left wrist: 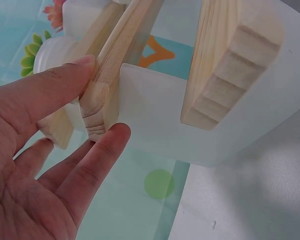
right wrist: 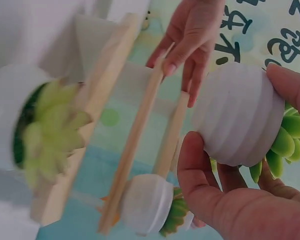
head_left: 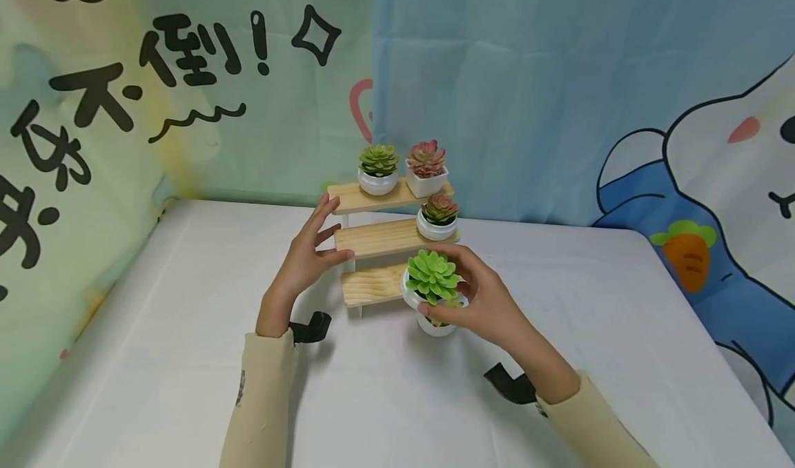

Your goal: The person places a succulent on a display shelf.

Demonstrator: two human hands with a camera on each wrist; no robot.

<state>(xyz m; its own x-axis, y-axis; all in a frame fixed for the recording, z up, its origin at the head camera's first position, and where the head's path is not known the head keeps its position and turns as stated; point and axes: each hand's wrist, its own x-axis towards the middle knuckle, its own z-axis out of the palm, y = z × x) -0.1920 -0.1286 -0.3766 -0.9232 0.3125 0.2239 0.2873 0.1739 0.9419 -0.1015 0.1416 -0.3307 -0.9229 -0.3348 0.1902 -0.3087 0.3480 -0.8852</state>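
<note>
My right hand (head_left: 491,302) holds a ribbed white pot with a bright green succulent (head_left: 433,275) between thumb and fingers, near the right end of the lowest board. Below it, partly hidden, another white-potted succulent (head_left: 435,328) stands before the stand. At the left end of a three-tier wooden plant stand (head_left: 373,239), my left hand (head_left: 307,257) grips the middle board; its thumb lies on that board in the left wrist view (left wrist: 107,65). A green succulent (head_left: 379,161) and a pink one (head_left: 426,159) occupy the top board. On the middle board's right end sits a reddish-green succulent (head_left: 438,217).
White cloth covers the table (head_left: 186,385). Behind it hangs a printed backdrop (head_left: 497,95) with lettering and a cartoon figure. Black straps (head_left: 512,384) stick out at both wrists, and translucent side panels (left wrist: 155,100) support the boards.
</note>
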